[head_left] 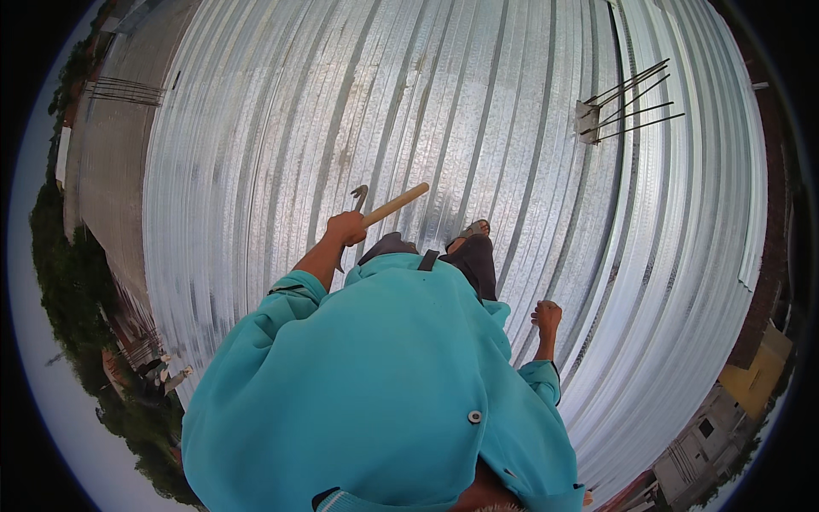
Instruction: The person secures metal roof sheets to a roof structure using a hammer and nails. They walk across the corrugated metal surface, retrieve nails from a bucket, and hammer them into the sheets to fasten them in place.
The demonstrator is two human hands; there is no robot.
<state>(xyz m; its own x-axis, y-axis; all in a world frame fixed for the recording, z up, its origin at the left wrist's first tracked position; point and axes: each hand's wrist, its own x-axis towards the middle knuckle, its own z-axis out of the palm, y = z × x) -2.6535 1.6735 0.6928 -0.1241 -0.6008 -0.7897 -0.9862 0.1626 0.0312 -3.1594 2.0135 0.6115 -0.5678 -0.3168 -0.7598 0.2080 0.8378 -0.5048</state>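
Observation:
My left hand [345, 229] is closed round a pale wooden handle [397, 205] that points forward and to the right. Crossing it in the same grip is a dark metal pry bar [359, 196] with a hooked upper end; its thin lower end shows below my wrist. My fingers hide whether the handle and the bar are joined. At my right side, my right hand [547, 316] hangs low over the metal sheets with curled fingers, and nothing shows in it. My sandalled foot [476, 229] stands on the ribbed metal decking [426, 111].
A concrete stub with several upright rebars [627, 107] pokes through the decking at the right. More rebars [126, 91] stand on a grey slab [119, 154] at far left. People [162, 374] are at the lower left edge, beside trees. Buildings lie beyond the right edge.

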